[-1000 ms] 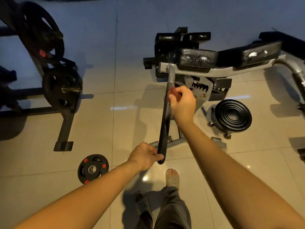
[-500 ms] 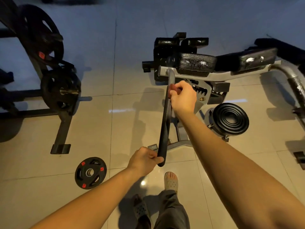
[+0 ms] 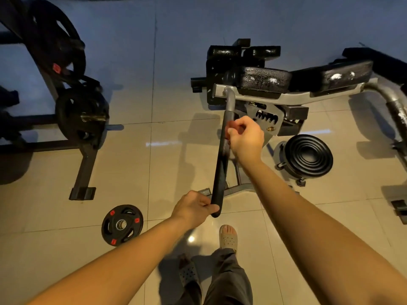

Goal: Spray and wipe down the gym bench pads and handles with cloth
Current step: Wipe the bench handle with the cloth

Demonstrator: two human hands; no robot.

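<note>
The left hand grips the handle's tip, seemingly rigid; the right hand pinches a limp cloth midway up.

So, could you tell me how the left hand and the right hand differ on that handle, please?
The left hand grips the bare near end of the black handle; the right hand sits farther up, nearer the bench frame. The right hand holds a red cloth against the handle; the left hand holds none. Both are curled on the same handle.
</note>
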